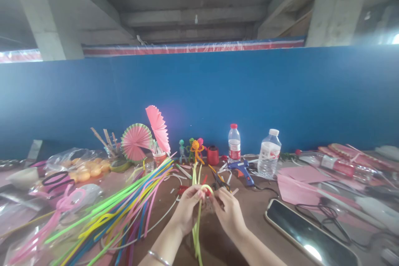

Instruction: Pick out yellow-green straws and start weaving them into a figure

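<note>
Between my fingers, over the brown tabletop, is a small bunch of pale yellow-green pipe cleaners (197, 239). Its lower ends trail toward me, and other ends stick up beyond my hands. At the top a strand bends into a loop between my two hands. My left hand (187, 208), with a silver bangle on the wrist, pinches the bunch just left of the loop. My right hand (230, 212) is closed on the loop's right side. Something red shows inside the loop, too small to make out. Scissors (220, 183) lie just beyond my right hand.
Loose coloured pipe cleaners (124, 203) spread on the left. Small pipe-cleaner figures (195, 151) stand at the back, near a red pot (213, 156). A blue glue gun (245, 171), two bottles (234, 145) and a phone (307, 232) are to the right. A blue partition (199, 95) closes the back.
</note>
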### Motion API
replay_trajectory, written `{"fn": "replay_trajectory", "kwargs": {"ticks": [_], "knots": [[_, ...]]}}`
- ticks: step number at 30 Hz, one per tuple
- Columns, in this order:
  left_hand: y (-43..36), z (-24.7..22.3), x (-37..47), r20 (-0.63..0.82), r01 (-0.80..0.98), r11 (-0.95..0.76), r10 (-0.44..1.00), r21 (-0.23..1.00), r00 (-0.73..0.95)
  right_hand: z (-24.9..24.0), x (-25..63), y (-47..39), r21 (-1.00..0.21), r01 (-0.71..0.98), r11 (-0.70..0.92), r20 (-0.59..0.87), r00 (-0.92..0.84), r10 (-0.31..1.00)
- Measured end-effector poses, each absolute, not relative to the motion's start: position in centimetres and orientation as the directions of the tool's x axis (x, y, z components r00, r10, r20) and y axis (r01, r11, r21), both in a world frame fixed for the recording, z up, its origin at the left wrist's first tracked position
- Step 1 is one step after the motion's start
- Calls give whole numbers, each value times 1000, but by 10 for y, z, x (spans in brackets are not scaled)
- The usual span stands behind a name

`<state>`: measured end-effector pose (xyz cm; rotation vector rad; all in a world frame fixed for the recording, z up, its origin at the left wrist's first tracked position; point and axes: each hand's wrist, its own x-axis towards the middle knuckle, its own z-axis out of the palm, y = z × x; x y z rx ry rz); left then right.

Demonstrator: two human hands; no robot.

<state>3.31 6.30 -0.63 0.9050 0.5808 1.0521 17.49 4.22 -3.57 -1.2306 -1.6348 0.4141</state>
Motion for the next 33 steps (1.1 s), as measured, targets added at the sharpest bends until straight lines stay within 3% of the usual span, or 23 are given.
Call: {"fn": "replay_trajectory", "kwargs": {"ticks": [5,10,18,22,33], "knots": [[68,-11,30,3,-543,201,936,815,351,-33,170,42,-788,426,444,440,-115,891],[71,-18,31,-15,-542,195,948,817,319,-29,170,44,-938,257,235,220,-84,972],[72,-16,37,49,-461,61,974,885,222,-41,168,52,-998,64,5,-7,-190,982],[75,-20,34,85,-407,-12,983,913,160,-41,168,50,-999,17,-49,-52,-209,977],[83,-23,30,128,-333,-59,973,941,190,-39,166,50,-997,57,-54,-65,-228,971]]}}
